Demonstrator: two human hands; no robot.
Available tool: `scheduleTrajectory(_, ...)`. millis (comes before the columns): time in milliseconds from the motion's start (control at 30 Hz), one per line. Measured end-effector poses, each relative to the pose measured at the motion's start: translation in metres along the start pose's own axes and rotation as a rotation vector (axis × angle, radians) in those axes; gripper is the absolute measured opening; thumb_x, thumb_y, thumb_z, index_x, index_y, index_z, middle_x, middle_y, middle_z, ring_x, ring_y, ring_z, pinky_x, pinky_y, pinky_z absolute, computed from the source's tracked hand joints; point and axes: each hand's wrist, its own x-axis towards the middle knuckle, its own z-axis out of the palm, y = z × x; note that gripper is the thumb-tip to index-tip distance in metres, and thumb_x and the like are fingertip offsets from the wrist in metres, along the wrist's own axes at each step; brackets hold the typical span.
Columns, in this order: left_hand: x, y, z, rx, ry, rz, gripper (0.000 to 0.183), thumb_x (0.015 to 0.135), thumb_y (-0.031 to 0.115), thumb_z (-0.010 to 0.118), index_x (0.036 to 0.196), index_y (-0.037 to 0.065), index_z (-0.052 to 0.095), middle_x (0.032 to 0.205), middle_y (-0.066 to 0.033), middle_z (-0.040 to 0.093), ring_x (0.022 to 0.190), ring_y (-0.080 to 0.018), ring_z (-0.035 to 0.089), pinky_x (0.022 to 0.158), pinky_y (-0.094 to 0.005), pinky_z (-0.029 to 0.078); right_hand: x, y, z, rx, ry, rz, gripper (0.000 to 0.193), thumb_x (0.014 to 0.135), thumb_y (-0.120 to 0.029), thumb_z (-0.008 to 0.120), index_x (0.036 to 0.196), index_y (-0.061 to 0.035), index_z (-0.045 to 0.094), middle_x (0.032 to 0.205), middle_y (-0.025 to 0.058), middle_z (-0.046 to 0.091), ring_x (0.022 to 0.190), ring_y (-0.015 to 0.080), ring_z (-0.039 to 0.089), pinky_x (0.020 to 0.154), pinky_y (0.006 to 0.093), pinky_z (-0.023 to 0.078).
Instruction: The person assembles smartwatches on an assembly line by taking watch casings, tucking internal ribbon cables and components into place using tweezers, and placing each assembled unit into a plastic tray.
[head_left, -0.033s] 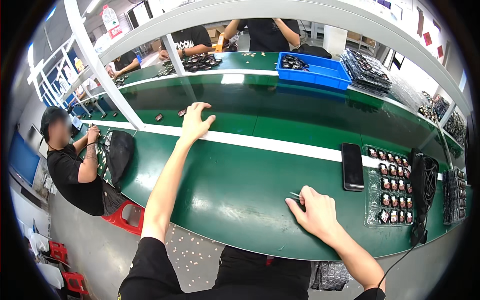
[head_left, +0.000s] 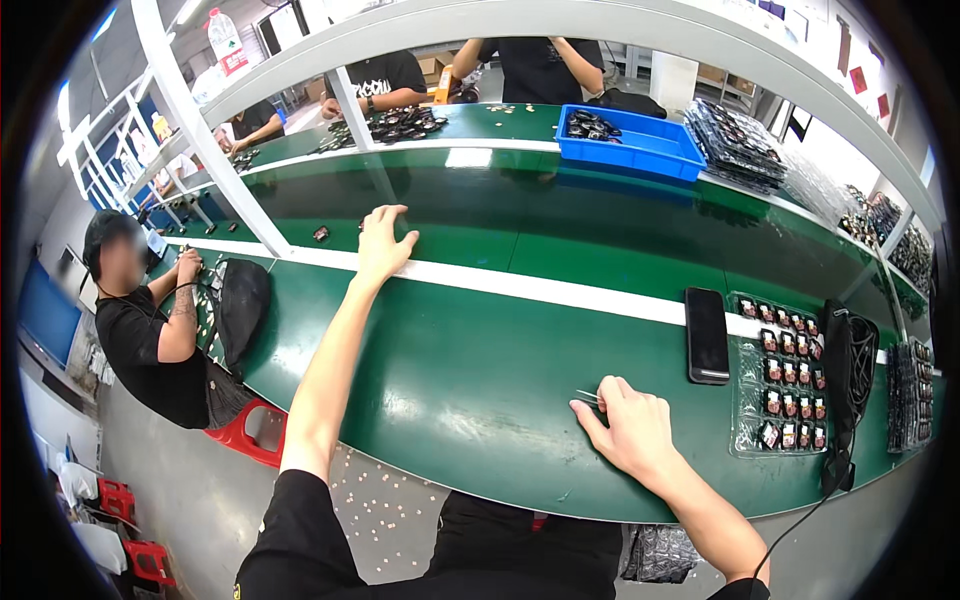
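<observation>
My left hand [head_left: 384, 245] reaches over the white strip to the dark green belt, fingers curved and thumb apart, with nothing seen between them. A small black part, mostly hidden, lies right at the left side of its fingers. A second small black part [head_left: 321, 234] sits on the belt farther left. Over the green table, my right hand [head_left: 634, 424] is closed around thin metal tweezers [head_left: 588, 397], whose tips point left. To its right, a clear plastic tray [head_left: 745, 400] holds rows of small black parts with pale and reddish faces.
A black phone [head_left: 707, 335] lies beside the tray, and a black pouch with a cable [head_left: 850, 370] is on its right. Beyond the belt stand a blue bin [head_left: 640, 155] and stacked trays [head_left: 735, 145]. A metal post [head_left: 215, 150] rises at left; a co-worker [head_left: 145, 320] sits there.
My left hand has shifted slightly left, now covering most of the nearer small black part. My right hand keeps its hold on the tweezers, almost unmoved.
</observation>
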Motion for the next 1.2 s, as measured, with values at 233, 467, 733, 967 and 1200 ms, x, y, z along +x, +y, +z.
scheduleTrajectory(233,0.017,-0.066,0.019,0.073,-0.021,-0.359,0.07,0.097,0.04,0.085,0.152,0.005,0.06,0.145,-0.0194,0.07,0.136,-0.0391,0.063,0.113,-0.0556,0.05,0.003,0.006,-0.009,0.17,0.018,0.101,0.043,0.098,-0.039,0.086,0.086,-0.0067,0.061,0.075,0.0097,0.07,0.061,0.0308,0.068,0.058,0.0433,0.051)
scheduleTrajectory(467,0.006,-0.008,0.028,-0.326,-0.016,-0.031,0.055,0.101,0.016,0.081,0.149,0.002,0.061,0.133,-0.0196,0.075,0.123,-0.0397,0.069,0.108,-0.0507,0.055,0.005,0.007,-0.017,0.39,0.046,0.15,0.024,0.114,-0.015,0.059,0.099,0.0,0.069,0.09,0.0172,0.068,0.079,0.0383,0.069,0.076,0.0456,0.055)
scheduleTrajectory(733,-0.11,0.206,-0.055,-0.756,-0.836,0.556,0.066,0.101,0.007,0.078,0.163,0.009,0.055,0.139,-0.0131,0.073,0.125,-0.0316,0.067,0.117,-0.0444,0.05,0.009,0.023,-0.009,0.536,0.152,0.19,0.018,0.114,-0.009,0.063,0.102,0.0027,0.068,0.088,0.0073,0.059,0.072,0.0144,0.053,0.066,0.032,0.044)
scheduleTrajectory(967,-0.126,0.2,-0.047,-0.808,-0.78,0.559,0.072,0.091,0.008,0.085,0.16,0.008,0.061,0.151,-0.0108,0.07,0.133,-0.0334,0.064,0.117,-0.0473,0.051,0.008,0.017,-0.002,0.684,0.136,0.213,0.008,0.107,-0.004,0.076,0.107,0.0026,0.072,0.083,0.0019,0.063,0.065,0.0052,0.048,0.057,0.0267,0.038)
scheduleTrajectory(1200,-0.13,0.205,-0.044,-0.637,-0.659,0.564,0.062,0.082,0.026,0.099,0.137,0.008,0.076,0.134,-0.0096,0.068,0.124,-0.0305,0.063,0.107,-0.0454,0.05,0.007,0.014,0.003,0.671,0.117,0.216,0.008,0.102,-0.002,0.081,0.107,0.0028,0.077,0.08,0.002,0.066,0.064,0.0044,0.052,0.057,0.0253,0.04)
